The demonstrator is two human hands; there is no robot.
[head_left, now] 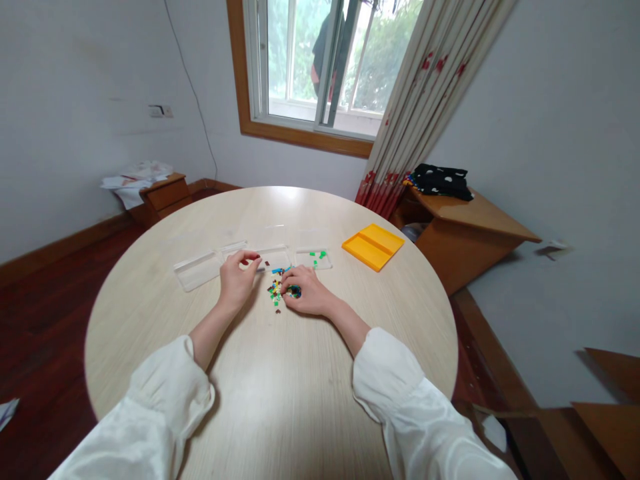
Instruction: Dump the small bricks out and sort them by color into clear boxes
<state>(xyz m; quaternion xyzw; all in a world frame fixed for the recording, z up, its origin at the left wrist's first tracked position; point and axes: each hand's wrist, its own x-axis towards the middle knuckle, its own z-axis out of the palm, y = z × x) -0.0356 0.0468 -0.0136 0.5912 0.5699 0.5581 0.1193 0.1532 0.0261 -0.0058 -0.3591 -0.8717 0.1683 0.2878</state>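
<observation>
My left hand is over the front edge of a clear plastic tray, thumb and forefinger pinched on what looks like a small dark brown toy brick. Another brown brick lies in that tray. Beside it, my right hand rests with curled fingers at a pile of tiny coloured bricks, covering part of it; what its fingertips hold is hidden. Green bricks lie in the clear tray to the right. A lone brown brick sits nearer me.
Another clear tray stands on the left of the round table. A yellow two-part tray lies to the right. Beyond the table are a wooden cabinet with black cloth, and a curtain. A person shows outside the window.
</observation>
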